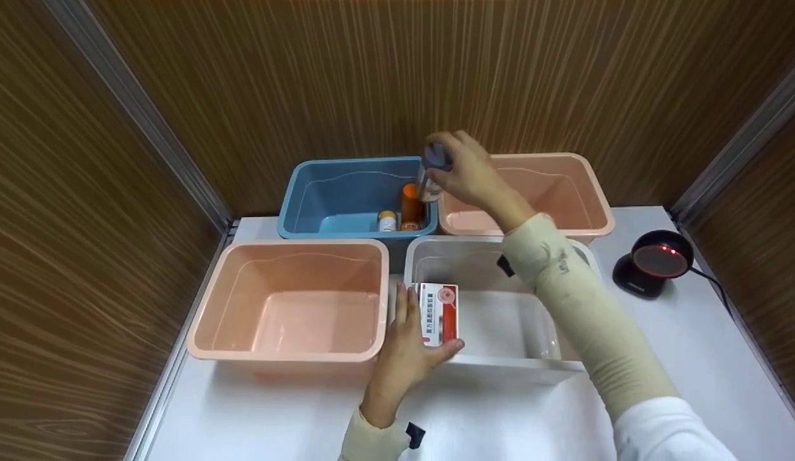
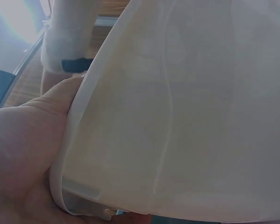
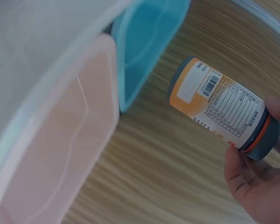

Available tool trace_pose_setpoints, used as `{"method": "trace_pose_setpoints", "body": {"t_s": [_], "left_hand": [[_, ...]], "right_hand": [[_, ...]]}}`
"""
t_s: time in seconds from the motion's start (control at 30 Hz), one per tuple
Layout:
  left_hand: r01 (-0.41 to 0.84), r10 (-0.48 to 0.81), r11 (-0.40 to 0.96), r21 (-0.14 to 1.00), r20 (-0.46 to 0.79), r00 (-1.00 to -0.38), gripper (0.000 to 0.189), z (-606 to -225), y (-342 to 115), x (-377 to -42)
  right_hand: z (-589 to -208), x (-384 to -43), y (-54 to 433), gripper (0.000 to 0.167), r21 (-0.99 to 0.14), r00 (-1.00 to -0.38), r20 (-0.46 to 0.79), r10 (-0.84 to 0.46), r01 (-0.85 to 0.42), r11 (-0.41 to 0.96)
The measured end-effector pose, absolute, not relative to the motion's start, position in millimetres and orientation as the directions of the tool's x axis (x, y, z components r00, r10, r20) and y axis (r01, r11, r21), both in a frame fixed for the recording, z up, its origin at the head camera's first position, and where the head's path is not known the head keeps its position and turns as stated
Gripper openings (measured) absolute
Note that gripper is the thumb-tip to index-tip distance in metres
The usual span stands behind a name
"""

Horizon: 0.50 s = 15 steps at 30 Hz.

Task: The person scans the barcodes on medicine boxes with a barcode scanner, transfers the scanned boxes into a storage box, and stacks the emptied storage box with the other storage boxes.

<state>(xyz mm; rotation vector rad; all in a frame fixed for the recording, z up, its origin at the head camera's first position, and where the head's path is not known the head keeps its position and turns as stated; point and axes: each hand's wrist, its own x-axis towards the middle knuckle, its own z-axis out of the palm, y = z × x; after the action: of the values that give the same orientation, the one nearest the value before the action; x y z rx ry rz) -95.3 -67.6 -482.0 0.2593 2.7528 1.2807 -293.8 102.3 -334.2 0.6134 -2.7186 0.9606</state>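
Far wall, wood-grained; white table. Right hand: grip around bottle near blue bin. Left hand: fingers straight, touching white bin.

Small work booth, by the look of it: wood-grain panels on three sides, metal strips along corners, white table between, four plastic bins in two rows, corded black scanner-like device glowing red.

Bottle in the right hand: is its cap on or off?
On. In the right wrist view, the bottle has its dark cap in place, at the end that the right hand grips.
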Motion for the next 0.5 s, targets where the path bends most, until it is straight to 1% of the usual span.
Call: {"method": "trace_pose_setpoints", "body": {"t_s": [0.17, 0.3, 0.5], "left_hand": [[0.115, 0.207, 0.627, 0.771, -0.023, -0.978, 0.124, -482.0, -63.7, -94.3], [0.126, 0.207, 0.628, 0.768, -0.009, -0.978, 0.124, -482.2, -62.2, -94.2], [0.136, 0.201, 0.631, 0.764, 0.008, -0.98, 0.124, -482.9, -62.1, -92.6]], "right_hand": [[-359.2, -300.9, 86.2, 0.051, -0.545, -0.872, 0.296, -0.389, -0.489, 0.681], [-375.3, -301.0, 78.4, 0.049, -0.495, -0.868, 0.218, -0.446, -0.492, 0.716], [-388.7, -298.7, 73.0, 0.041, -0.408, -0.864, 0.12, -0.489, -0.492, 0.769]]}}
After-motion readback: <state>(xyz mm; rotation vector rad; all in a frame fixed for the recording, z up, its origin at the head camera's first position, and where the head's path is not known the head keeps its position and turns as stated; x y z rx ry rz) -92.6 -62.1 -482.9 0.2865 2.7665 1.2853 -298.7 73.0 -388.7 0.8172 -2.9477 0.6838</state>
